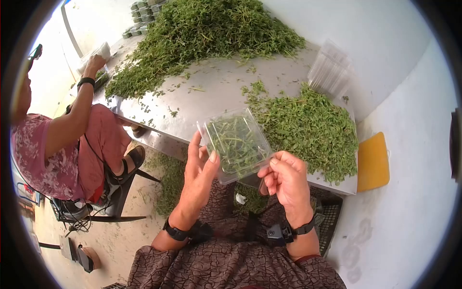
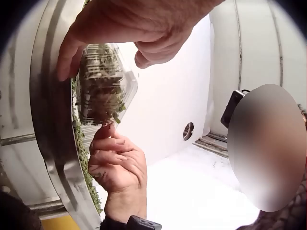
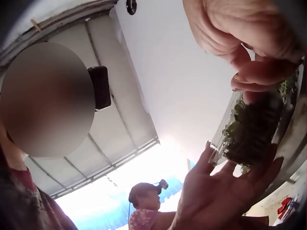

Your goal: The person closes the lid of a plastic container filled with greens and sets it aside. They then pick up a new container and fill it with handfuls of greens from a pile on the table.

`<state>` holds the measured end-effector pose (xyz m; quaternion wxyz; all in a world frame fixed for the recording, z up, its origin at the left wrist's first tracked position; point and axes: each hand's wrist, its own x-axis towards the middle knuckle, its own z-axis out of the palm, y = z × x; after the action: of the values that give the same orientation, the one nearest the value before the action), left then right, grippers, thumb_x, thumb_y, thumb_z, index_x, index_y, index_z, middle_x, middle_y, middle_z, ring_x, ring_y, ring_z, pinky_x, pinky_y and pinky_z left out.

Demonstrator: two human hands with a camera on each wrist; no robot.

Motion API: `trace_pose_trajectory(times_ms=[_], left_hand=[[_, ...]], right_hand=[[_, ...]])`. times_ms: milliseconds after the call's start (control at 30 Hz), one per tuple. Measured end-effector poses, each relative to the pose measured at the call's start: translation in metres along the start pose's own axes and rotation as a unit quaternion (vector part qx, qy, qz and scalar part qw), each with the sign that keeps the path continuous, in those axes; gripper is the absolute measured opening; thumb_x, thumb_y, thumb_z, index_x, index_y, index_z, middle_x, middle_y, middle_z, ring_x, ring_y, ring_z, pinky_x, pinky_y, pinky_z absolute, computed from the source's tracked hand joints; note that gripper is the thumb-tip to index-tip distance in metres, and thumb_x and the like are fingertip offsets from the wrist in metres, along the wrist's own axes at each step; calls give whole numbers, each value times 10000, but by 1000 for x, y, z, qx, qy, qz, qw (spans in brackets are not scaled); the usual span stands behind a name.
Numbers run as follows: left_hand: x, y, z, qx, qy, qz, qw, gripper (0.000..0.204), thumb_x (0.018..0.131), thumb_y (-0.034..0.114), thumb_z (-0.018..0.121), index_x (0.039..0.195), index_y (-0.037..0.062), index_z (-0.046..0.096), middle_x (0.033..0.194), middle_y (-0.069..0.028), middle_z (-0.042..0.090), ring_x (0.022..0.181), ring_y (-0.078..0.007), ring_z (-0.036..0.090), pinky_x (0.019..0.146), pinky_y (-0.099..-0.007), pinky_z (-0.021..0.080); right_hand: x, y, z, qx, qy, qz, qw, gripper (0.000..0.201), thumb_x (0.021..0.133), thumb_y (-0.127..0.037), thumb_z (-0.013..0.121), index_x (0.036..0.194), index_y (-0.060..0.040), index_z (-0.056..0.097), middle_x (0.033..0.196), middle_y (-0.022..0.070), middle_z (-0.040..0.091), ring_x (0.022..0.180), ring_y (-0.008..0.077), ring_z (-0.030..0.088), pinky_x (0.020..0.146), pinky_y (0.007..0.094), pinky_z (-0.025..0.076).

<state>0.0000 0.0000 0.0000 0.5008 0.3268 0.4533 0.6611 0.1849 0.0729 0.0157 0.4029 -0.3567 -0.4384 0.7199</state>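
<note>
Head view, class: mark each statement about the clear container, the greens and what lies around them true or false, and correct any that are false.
1. Both the left hand and the right hand are touching the clear container. True.
2. The clear container is empty. False: it has green sprigs inside.
3. The yellow panel lies on top of the larger pile of greens. False: it is beside the table, near the smaller pile of greens.
4. The seated person wears a dark band on one wrist. True.
5. The larger pile of greens is on the floor. False: it is on the table.
</note>
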Motion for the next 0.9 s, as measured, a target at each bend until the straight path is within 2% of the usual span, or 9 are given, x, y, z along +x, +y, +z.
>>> trace_pose_trajectory(times_ms=[67,333,400,433,500,533,633,667,900], left_hand=[[2,1,1,-10,14,79,997,701,958,160,500,1516,17,102,1425,-190,348,1311,-264,379,1066,-363,342],[2,8,5,14,45,124,991,707,908,82,477,1524,40,134,1381,-173,395,1148,-178,468,931,-288,403],[1,16,7,22,57,146,987,727,889,75,483,1530,59,141,1349,-157,418,1037,-132,476,868,-260,411],[2,17,7,24,56,146,987,727,889,75,483,1530,59,141,1349,-157,418,1037,-132,476,868,-260,411],[2,20,3,-6,65,134,989,742,884,70,486,1535,64,131,1351,-158,428,1004,-132,480,871,-257,406],[-1,25,8,6,53,126,991,748,885,70,488,1540,76,127,1358,-156,431,993,-122,467,886,-259,392],[-6,27,23,49,-19,111,992,750,886,70,489,1542,85,126,1323,-139,462,954,-100,474,832,-237,406],[-10,30,33,112,-37,135,984,752,889,72,488,1543,83,117,1272,-130,499,881,-84,492,743,-207,422],[-10,31,33,138,-15,154,978,753,892,82,491,1536,49,103,1250,-134,526,1017,-166,557,819,-265,477]], right_hand=[[-2,3,6,11,-8,10,1000,128,931,-84,498,886,6,577,739,112,667,515,83,587,398,202,453],[-16,1,-2,-153,-15,-32,988,201,965,-187,520,968,-2,599,727,60,653,578,93,595,517,236,490],[-18,0,-9,-244,21,-144,959,389,989,-300,517,1233,2,534,1006,159,669,850,174,657,742,313,536],[-17,1,-9,-241,22,-144,959,389,989,-300,517,1233,2,534,1006,159,669,850,174,657,742,313,536],[-17,0,-6,-157,47,-227,960,594,1001,-373,482,1447,-14,325,1363,247,481,1142,247,576,938,370,479],[-17,-2,-10,-151,1,-207,967,667,1014,-383,438,1515,-31,173,1532,254,228,1309,290,439,1043,388,399],[-12,7,0,-164,-54,-251,952,682,1020,-403,404,1518,-15,146,1535,250,226,1350,307,391,1083,392,352],[-25,1,13,-154,-58,-175,971,716,1021,-444,358,1521,1,104,1554,248,173,1430,328,238,1151,406,228],[-15,7,6,-49,-91,-212,972,757,1021,-471,322,1504,56,72,1573,226,118,1465,302,119,1181,397,109]])
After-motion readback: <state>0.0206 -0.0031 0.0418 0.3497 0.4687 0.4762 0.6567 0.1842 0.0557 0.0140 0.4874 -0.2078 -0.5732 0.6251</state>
